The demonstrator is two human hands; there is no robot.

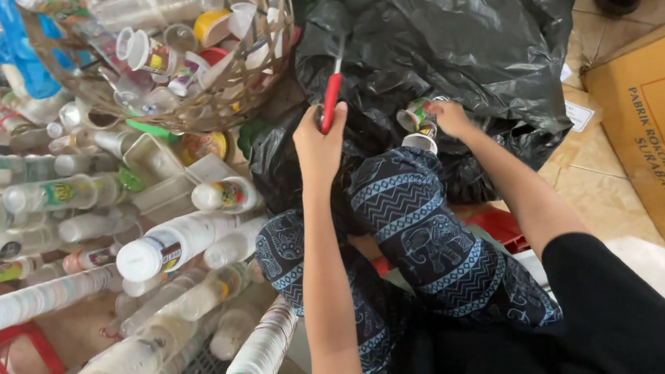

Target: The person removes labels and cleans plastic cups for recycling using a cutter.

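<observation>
Left grip (318, 135) clenched round red-handled cutter (331, 98), right grip (449, 117) pinching plastic cup (416, 114) over black bag (447, 29).

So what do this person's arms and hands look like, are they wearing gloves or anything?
No gloves: both hands are bare, the left hand and the right hand. The forearms are uncovered too. Short black sleeves show only near the shoulders. No rings, watch or bracelets can be made out in the head view.
</observation>
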